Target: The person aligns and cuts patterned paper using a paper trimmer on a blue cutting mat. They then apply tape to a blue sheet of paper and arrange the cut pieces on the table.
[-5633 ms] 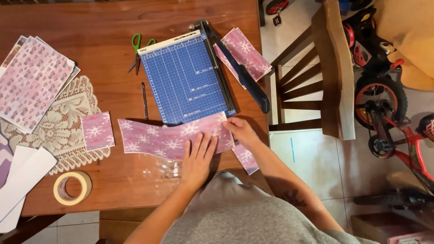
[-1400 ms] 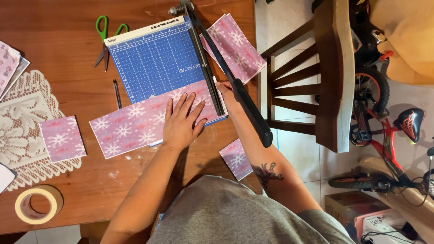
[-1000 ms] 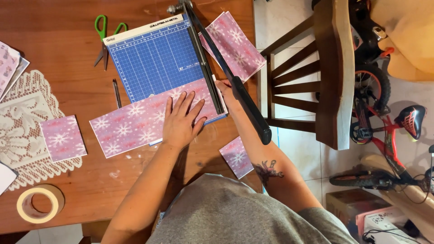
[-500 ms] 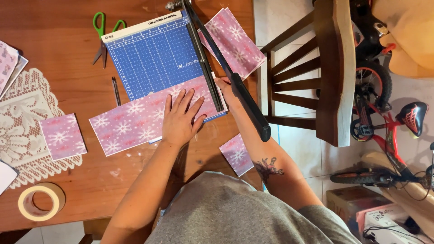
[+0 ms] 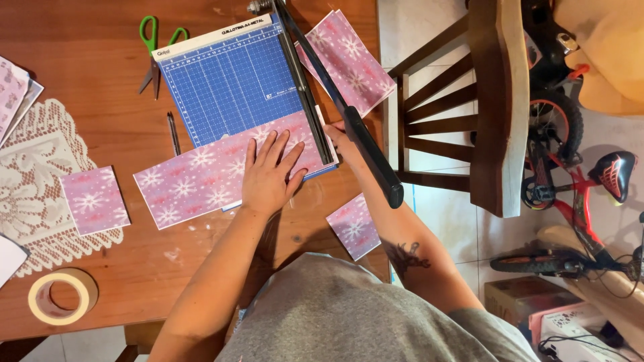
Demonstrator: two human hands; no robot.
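Note:
A blue guillotine paper cutter sits on the wooden table. A long strip of pink snowflake paper lies across its near edge. My left hand presses flat on that strip, fingers spread, right beside the cutting rail. My right hand grips the black blade arm, which is raised at a slant over the cutter's right edge; the arm hides most of the fingers. A cut pink square lies on the table edge below the blade, and another pink sheet lies right of the cutter.
Green-handled scissors and a pen lie left of the cutter. A small pink square rests on a lace doily. A tape roll sits at the near left. A wooden chair and a child's bicycle stand to the right.
Since 5.6 s ago the pink strip has moved up onto the cutter and my right hand has taken the blade arm. Over the last second the hands have barely moved.

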